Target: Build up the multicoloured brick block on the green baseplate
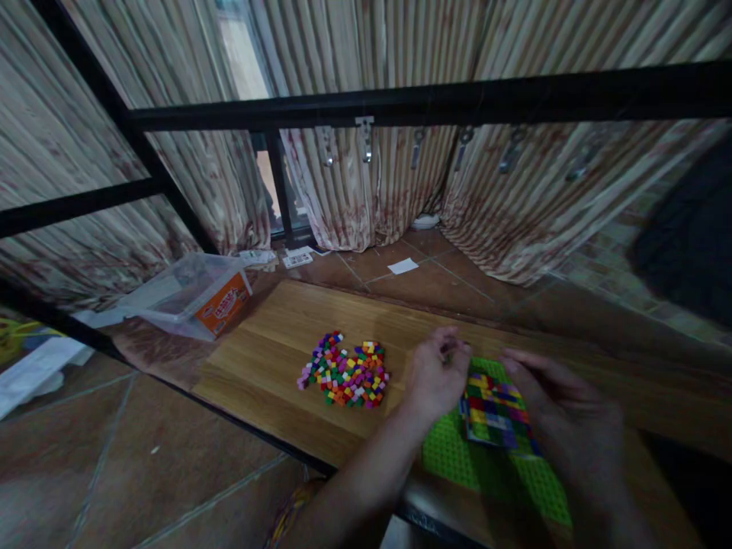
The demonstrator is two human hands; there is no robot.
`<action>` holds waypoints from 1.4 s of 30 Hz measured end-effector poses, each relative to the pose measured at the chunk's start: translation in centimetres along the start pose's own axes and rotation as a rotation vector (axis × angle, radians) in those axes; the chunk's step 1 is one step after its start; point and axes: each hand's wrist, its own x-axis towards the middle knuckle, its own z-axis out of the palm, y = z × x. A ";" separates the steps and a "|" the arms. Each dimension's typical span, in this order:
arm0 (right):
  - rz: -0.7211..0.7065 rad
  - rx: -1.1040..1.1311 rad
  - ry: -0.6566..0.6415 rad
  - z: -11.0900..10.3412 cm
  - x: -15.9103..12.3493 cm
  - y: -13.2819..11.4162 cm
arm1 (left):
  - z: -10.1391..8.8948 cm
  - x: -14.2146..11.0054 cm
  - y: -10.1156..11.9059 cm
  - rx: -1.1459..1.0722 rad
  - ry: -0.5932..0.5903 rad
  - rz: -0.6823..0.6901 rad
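Note:
A block of many coloured small cubes (pixel 497 415) lies on a bright green studded baseplate (pixel 449 454) at the right of the wooden bench. My left hand (pixel 438 374) is at the block's upper left corner, its fingers curled together in a pinch; whatever is between them is too small to name. On the block's right side is my right hand (pixel 572 427), somewhat blurred, thumb and forefinger brought together above the plate's far right edge. Its other fingers are hidden. Left of my left hand, a loose pile of coloured cubes (pixel 348 374) spreads over the wood.
The wooden bench top (pixel 257 366) has a dark front edge. Beyond its left end, a clear plastic bin (pixel 177 293) with an orange label rests on the tiled floor. A black metal bar (pixel 400 103) with hooks crosses ahead, before striped curtains (pixel 377 53). White paper (pixel 403 266) lies behind the bench.

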 end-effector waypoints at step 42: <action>-0.098 -0.168 -0.315 1.3 -0.2 -1.2 | -8.8 1.2 2.7 -0.273 0.250 -0.178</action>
